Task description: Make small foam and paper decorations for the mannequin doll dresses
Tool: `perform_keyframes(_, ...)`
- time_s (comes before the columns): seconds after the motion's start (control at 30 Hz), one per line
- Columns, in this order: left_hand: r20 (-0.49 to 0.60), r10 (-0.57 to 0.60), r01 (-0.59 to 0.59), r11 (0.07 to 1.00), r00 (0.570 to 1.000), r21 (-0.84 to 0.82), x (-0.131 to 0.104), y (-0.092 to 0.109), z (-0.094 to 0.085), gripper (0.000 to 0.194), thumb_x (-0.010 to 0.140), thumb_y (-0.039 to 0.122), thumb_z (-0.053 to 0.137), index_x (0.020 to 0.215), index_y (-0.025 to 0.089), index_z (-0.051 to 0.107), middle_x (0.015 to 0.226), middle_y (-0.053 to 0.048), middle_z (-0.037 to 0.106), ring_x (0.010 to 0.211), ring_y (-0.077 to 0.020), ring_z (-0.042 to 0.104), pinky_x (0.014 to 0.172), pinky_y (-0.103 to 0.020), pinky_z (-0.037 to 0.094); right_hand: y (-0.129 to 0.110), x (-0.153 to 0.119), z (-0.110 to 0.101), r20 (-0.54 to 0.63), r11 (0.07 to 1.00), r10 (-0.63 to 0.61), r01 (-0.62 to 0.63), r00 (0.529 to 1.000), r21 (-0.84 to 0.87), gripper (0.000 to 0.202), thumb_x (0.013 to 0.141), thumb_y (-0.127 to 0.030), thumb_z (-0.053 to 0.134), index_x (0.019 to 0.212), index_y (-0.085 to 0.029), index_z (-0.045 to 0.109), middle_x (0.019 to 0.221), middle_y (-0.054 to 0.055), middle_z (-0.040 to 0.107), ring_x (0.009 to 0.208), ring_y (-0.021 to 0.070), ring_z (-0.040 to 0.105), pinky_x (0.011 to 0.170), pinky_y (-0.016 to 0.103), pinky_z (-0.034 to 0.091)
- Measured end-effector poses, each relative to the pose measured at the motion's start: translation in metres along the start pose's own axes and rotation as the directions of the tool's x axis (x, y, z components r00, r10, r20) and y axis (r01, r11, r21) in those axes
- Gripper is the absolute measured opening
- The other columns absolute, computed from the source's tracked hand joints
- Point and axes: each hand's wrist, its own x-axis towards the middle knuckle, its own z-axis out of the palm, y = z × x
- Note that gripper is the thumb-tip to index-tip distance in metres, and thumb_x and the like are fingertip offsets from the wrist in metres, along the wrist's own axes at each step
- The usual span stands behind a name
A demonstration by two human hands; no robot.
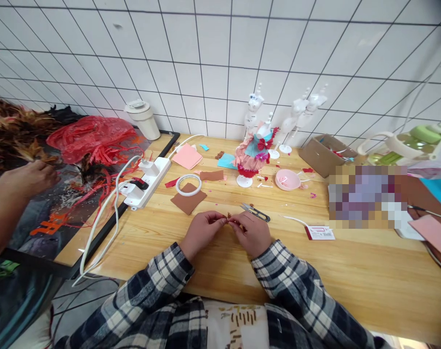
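Nearest: fine fingertip work on a brown piece [228, 216], pinched between both hands above the near part of the table [315, 286]. Judged to be mid-shaping, likely a pinch or a twist; too small to tell which. To go on, would seem to call for a steady hold on one side and a light, exact turn on the other, without crushing the tip.

With left hand [203, 232]: thumb and index pressed together on the piece, other fingers curled in. With right hand [253, 233]: same close pinch from the opposite side. Hardly any gap at either. Cannot tell the full shape of the piece, partly hidden by fingertips.

Just beyond the right hand: snips [256, 213], lying loose. Farther right: a tag [321, 233], flat. Beyond the left hand: a brown sheet [187, 202], partly under a tape roll [189, 194].

Farther out: a pink bowl [277, 179] and a dressed figure [255, 151]. Close to the wall [213, 72]: bare white figures [288, 122], with a box [317, 156] to the right. Off left, past a power strip [154, 180]: another person's hand [27, 180], at a shaggy bunch [35, 151].
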Motion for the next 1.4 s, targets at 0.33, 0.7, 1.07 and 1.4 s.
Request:
perform_keyframes(0.33,0.098,-0.120,0.136,0.977,0.988,-0.167,0.0029,-0.0051,-0.0011,0.032,0.068,0.043,0.070,0.082,0.015,0.069,0.082,-0.005,0.070,0.079,-0.0193,0.062,0.065,-0.027,0.043,0.0010,0.0011,-0.0034,-0.106,0.999,-0.053,0.052,0.993,-0.007,0.016,0.090,-0.026,0.054,0.091,-0.021,0.069,0.084,0.004,0.071,0.075,0.0129,0.065,0.069,0.024,0.049)
perform_keyframes(0.7,0.114,-0.068,0.098,0.956,0.991,-0.277,0.0050,-0.0061,0.0051,0.031,0.055,0.032,0.080,0.069,0.014,0.060,0.067,0.003,0.058,0.062,-0.0097,0.050,0.063,-0.024,0.040,-0.0006,0.0011,-0.0019,-0.112,0.992,-0.080,0.068,0.991,-0.108,0.014,0.089,-0.024,0.055,0.087,-0.020,0.069,0.081,0.003,0.071,0.073,0.0122,0.065,0.068,0.022,0.046)
perform_keyframes(1.07,0.108,-0.054,0.072,0.983,0.993,-0.171,0.0051,-0.0067,0.0041,0.029,0.060,0.035,0.076,0.075,0.014,0.065,0.073,-0.001,0.064,0.066,-0.0126,0.054,0.066,-0.026,0.042,-0.0022,0.0011,-0.0022,-0.068,0.990,-0.050,0.040,0.996,-0.137,0.011,0.086,-0.024,0.057,0.085,-0.020,0.067,0.076,0.002,0.069,0.070,0.0130,0.063,0.065,0.023,0.042)
perform_keyframes(1.4,0.123,-0.010,0.014,0.999,0.992,-0.035,0.0045,-0.0063,0.0025,0.022,0.064,0.033,0.071,0.074,0.014,0.067,0.075,-0.003,0.068,0.071,-0.0160,0.060,0.072,-0.028,0.045,-0.0030,0.0019,0.0009,0.002,0.988,0.127,-0.127,0.992,0.086,0.004,0.077,-0.021,0.060,0.078,-0.019,0.063,0.070,-0.001,0.063,0.059,0.0106,0.055,0.057,0.022,0.040)
